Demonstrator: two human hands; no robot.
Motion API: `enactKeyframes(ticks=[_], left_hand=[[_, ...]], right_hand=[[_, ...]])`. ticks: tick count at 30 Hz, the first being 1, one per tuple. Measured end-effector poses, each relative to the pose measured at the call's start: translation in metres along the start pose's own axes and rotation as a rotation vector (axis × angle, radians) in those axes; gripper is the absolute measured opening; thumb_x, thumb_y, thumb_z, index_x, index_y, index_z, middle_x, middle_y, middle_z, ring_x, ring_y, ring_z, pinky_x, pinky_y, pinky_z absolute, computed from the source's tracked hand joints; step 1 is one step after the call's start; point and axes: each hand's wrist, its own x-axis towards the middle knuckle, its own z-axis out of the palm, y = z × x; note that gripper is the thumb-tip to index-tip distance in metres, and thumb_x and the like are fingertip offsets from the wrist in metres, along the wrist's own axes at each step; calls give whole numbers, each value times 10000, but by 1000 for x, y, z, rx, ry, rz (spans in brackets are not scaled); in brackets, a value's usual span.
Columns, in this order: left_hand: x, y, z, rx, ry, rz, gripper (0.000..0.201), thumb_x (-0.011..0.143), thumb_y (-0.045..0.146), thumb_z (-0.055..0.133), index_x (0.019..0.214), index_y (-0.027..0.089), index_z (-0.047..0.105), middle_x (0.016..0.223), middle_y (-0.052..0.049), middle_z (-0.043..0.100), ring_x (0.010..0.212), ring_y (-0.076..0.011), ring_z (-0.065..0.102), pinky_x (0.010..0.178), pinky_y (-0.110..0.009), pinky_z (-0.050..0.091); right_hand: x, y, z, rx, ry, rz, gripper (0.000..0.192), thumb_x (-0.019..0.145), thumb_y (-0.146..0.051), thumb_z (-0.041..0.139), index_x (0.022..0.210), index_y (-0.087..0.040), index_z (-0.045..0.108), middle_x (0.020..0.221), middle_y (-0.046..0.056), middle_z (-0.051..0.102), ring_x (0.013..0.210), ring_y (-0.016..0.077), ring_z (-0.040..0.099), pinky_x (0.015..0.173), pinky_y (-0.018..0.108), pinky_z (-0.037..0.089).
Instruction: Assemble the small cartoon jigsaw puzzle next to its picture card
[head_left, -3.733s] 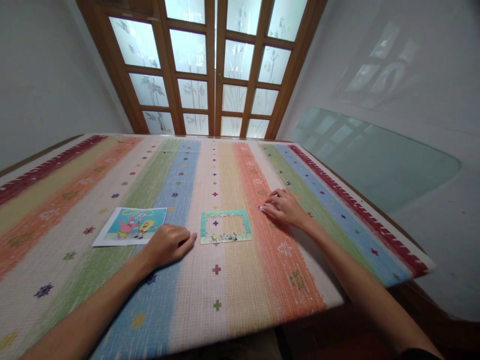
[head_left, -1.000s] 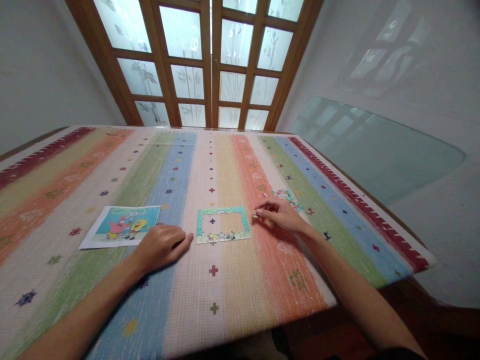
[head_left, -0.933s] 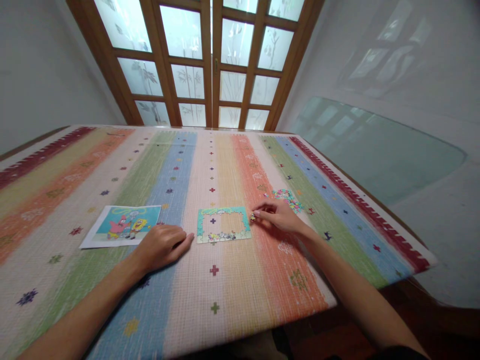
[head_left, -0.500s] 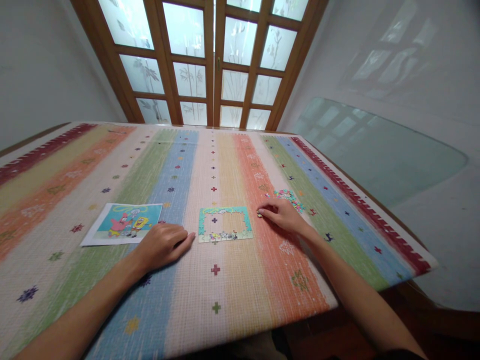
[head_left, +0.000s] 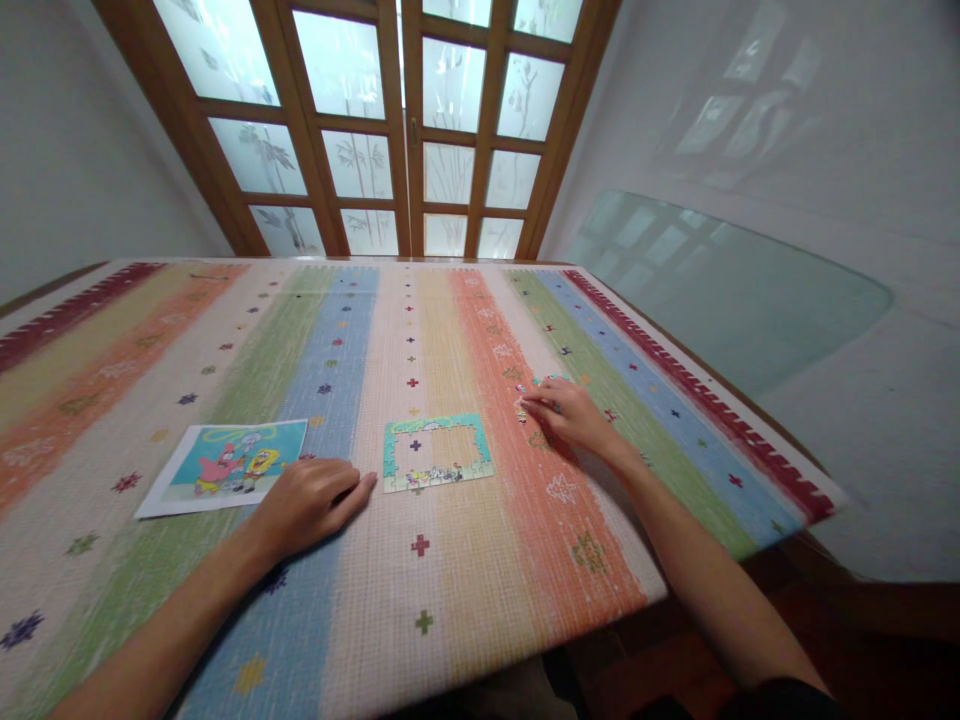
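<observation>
Maybe the right hand (head_left: 574, 415), pinched nearly closed, could flick away the bits (head_left: 520, 388) beside it; whether it grips 1 is hard to tell. The left hand (head_left: 311, 500), loosely curled, palm hidden, could slide and bump the puzzle (head_left: 442, 477) between the hands.

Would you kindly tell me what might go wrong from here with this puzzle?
The left hand lies close to the left edge of the puzzle border, so a sideways shift might knock it out of line. The right hand partly hides the loose pieces behind it, so it could brush some of them astray.
</observation>
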Motion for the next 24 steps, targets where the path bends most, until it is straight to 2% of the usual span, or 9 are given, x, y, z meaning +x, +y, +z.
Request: enactKeyframes(ticks=[3,5,9,15,20,24], left_hand=[[1,1,-1,5,0,4,475,1049,236,441,576,198,470,503,42,432,457,-113,380,533,-286,312],[1,0,0,13,0,7,479,1052,243,440,576,199,468,504,41,437,456,-113,391,531,-286,312],[1,-1,2,26,-3,11,479,1054,247,436,579,199,470,503,39,445,453,-113,402,530,-284,312],[0,-1,0,47,-16,7,481,1053,251,431,576,200,469,500,38,448,451,-114,410,535,-285,320],[0,0,-1,31,-22,-2,469,1044,248,436,579,200,468,499,38,446,449,-116,407,535,-289,310],[0,-1,-1,2,-18,-7,463,1041,255,452,581,199,466,498,38,449,450,-115,404,534,-288,299]], right_hand=[[-5,30,-24,-15,106,143,292,902,-171,525,1014,-191,794,937,114,764,855,249,670,816,374,494],[-12,51,-39,-75,149,257,323,856,-141,510,988,-198,799,949,112,771,874,256,676,831,378,503],[-27,78,-57,-121,9,413,296,790,-185,584,971,-201,817,903,95,765,765,241,657,752,355,508],[-32,79,-65,-5,-170,434,318,771,-426,692,938,-184,813,778,76,719,675,219,602,643,334,467],[-30,77,-64,104,-166,381,317,707,-497,737,805,-197,768,769,66,704,671,203,589,645,335,469],[-31,76,-63,154,-166,435,342,704,-542,745,750,-204,729,670,40,685,627,196,588,616,327,457]])
